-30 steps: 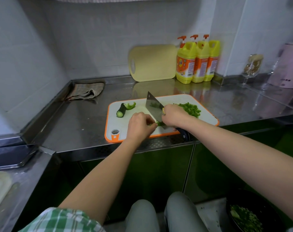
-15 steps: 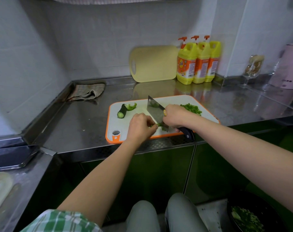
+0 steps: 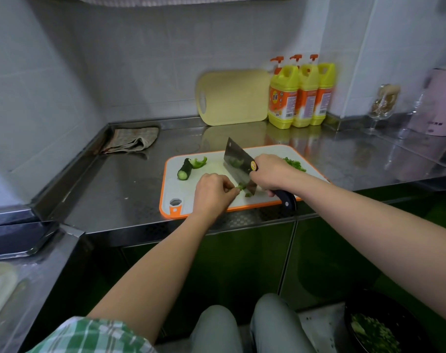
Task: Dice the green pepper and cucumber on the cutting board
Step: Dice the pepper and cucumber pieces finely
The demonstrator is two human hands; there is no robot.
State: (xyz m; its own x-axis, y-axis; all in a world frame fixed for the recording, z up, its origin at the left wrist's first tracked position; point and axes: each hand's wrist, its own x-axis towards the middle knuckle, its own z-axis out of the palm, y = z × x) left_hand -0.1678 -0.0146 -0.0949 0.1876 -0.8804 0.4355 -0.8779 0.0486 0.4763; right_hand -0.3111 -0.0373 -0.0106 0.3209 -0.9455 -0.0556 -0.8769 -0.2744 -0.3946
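Note:
A white cutting board with an orange rim (image 3: 171, 189) lies on the steel counter. My right hand (image 3: 270, 171) grips the handle of a cleaver (image 3: 238, 166), whose edge is down on the board. My left hand (image 3: 211, 192) pinches a small green pepper strip (image 3: 241, 186) right beside the blade. A few cut bits lie under the blade tip. A cucumber stub (image 3: 184, 169) and a curled pepper piece (image 3: 199, 162) sit at the board's far left. A heap of diced pepper (image 3: 294, 164) lies behind my right hand, partly hidden.
A yellow board (image 3: 232, 98) and three yellow detergent bottles (image 3: 301, 95) lean at the back wall. A folded cloth (image 3: 130, 140) lies at the back left. A glass (image 3: 382, 105) and pink appliance (image 3: 441, 103) stand at right. A dark bowl of green scraps (image 3: 377, 329) sits on the floor.
The cleaver has kept chopping at the pepper strip, its blade rising and coming down again, while my left hand stays at the strip. The view has shifted slightly.

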